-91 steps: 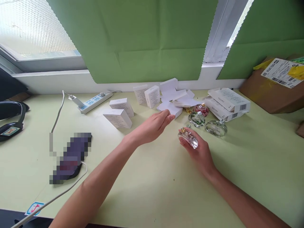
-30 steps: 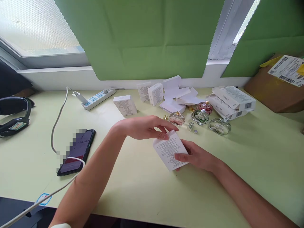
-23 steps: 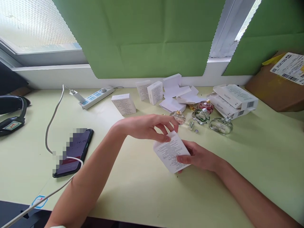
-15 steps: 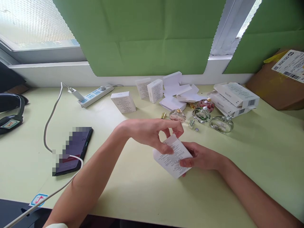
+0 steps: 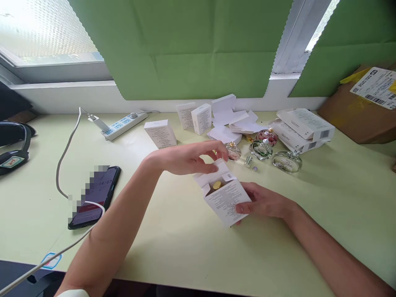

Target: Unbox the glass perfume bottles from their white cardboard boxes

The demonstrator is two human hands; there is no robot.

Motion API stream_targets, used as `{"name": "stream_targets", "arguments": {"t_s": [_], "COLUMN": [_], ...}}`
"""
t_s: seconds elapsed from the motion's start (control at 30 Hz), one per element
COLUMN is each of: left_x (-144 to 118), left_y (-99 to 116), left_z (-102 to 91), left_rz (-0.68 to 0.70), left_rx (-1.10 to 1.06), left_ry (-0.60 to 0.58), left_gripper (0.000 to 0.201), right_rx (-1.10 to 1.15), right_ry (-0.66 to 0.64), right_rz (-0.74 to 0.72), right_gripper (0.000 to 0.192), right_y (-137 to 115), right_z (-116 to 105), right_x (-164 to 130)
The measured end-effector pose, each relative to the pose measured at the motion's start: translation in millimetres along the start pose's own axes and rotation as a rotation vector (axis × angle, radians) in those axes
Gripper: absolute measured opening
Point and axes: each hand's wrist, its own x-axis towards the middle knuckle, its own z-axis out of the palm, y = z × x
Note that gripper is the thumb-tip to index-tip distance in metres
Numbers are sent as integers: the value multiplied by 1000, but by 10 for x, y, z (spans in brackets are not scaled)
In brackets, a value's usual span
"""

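A small white printed perfume box [image 5: 227,204] is tilted above the table, gripped along its right side by my right hand [image 5: 262,199]. My left hand [image 5: 193,157] pinches the raised top flap [image 5: 212,174] between thumb and fingers. Inside the box's opening shows a round gold cap [image 5: 217,185]; whatever lies below it is hidden by the cardboard. Just beyond the hands are a pink glass perfume bottle [image 5: 234,152], partly behind my left fingers, a green bottle [image 5: 261,150], a red bottle [image 5: 268,138] and a clear bottle [image 5: 287,162]. A silver cap [image 5: 248,161] lies near them.
Another white box [image 5: 161,134] and opened packaging [image 5: 224,117] stand toward the wall. White cartons [image 5: 306,123] are stacked right, before a brown cardboard box [image 5: 355,111]. A phone [image 5: 102,194], a power strip [image 5: 125,125] and a white cable [image 5: 66,150] are on the left.
The box's top flap was closed down and is now lifted, showing the gold cap. My left hand moved up and slightly left with the flap; my right hand kept hold of the box.
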Motion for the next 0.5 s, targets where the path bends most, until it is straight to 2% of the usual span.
{"name": "stream_targets", "arguments": {"t_s": [0.2,0.43,0.5], "left_x": [-42,-81,-93], "left_y": [95,162,176], "left_z": [-1,67,73], "left_rz": [20,-57,-120], "left_rx": [207,361,407], "left_ry": [26,128,100], "left_gripper": [26,33,31], "right_rx": [-23,8,13], "right_ry": [81,193,179], "right_rz": [-41,-123,-136], "right_gripper": [51,49,49], "right_y": [33,61,67], "right_z": [-15,-1,0], "right_x": [28,52,58]}}
